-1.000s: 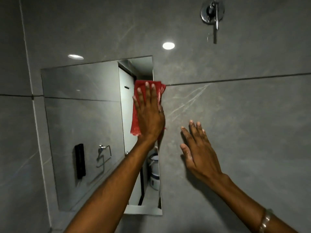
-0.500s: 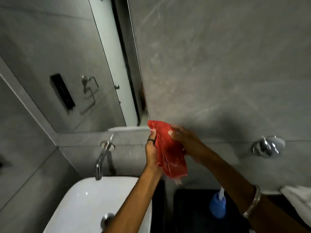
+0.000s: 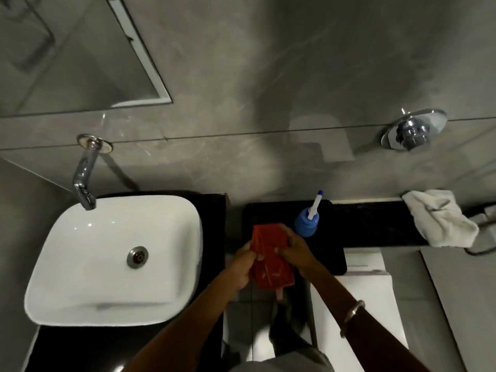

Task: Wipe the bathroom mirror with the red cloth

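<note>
Two grips: both hands were pinched on the red cloth [image 3: 269, 260], one at each side.
Left hand [image 3: 243, 267]: its fingers were curled onto the cloth's left edge, thumb side pressed to the fabric.
Right hand [image 3: 295, 251]: its fingers were folded over the cloth's upper right part, a thumb tip showing on the red face.
Red cloth: it was held folded and upright between the hands, its lower end hanging free; it hung above the gap between the basin's black tabletop and the black tabletop [image 3: 335, 226] to the right.
Wrist: a metal bangle [image 3: 353, 314] sat on the right forearm.
Blue bottle [image 3: 306, 221]: it stood with a white nozzle on the right black tabletop, near its left front corner, just beside the right hand.
White basin [image 3: 107, 261]: it sat left of the hands, a metal drain at its middle.
Tap [image 3: 86, 173]: chrome, it came out of the grey wall and ended over the basin's back edge.
Mirror [image 3: 69, 55]: it was on the wall at the upper left, well apart from the cloth.
White towel [image 3: 440, 218]: it lay crumpled at the far right end of the tabletop.
Wall knob [image 3: 413, 132]: a chrome fitting was on the wall above the towel.
</note>
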`<state>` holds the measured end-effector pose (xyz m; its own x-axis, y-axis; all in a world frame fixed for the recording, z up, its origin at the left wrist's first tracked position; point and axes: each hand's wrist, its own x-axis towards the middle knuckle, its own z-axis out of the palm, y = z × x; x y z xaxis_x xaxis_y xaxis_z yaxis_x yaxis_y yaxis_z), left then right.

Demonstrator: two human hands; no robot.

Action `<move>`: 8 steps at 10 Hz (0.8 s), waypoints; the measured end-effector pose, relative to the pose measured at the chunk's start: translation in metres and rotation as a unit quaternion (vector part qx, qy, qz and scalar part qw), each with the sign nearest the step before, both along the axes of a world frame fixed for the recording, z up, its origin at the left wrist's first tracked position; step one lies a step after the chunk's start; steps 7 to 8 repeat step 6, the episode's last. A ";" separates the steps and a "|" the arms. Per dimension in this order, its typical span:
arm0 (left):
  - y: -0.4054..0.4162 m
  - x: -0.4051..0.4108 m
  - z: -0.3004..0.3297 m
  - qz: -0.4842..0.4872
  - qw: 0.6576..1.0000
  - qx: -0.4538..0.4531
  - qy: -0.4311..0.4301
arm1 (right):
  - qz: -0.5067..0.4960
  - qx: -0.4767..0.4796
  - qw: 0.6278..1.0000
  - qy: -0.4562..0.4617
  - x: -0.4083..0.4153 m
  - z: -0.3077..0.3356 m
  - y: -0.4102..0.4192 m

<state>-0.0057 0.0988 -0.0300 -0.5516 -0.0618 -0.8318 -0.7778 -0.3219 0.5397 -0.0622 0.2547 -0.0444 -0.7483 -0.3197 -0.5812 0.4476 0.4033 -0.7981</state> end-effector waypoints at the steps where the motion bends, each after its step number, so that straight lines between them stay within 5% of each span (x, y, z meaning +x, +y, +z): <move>1: -0.001 -0.023 -0.011 -0.056 0.994 -0.098 -0.003 | 0.027 0.052 0.998 0.024 -0.023 -0.008 -0.006; 2: -0.011 -0.027 -0.010 -0.099 0.972 -0.214 0.016 | 0.091 0.119 0.987 0.055 -0.036 -0.004 -0.021; 3: -0.027 -0.021 0.017 -0.115 0.924 -0.328 0.159 | 0.119 0.152 0.972 0.132 -0.040 0.022 -0.043; 5: -0.108 -0.012 0.132 -0.091 0.641 -0.666 0.370 | 0.125 0.122 0.826 0.536 -0.045 0.154 -0.118; 6: -0.154 -0.012 0.217 -0.026 0.494 -0.785 0.373 | 0.094 0.081 0.730 0.672 -0.049 0.241 -0.159; 8: -0.154 -0.012 0.217 -0.026 0.494 -0.785 0.373 | 0.094 0.081 0.730 0.672 -0.049 0.241 -0.159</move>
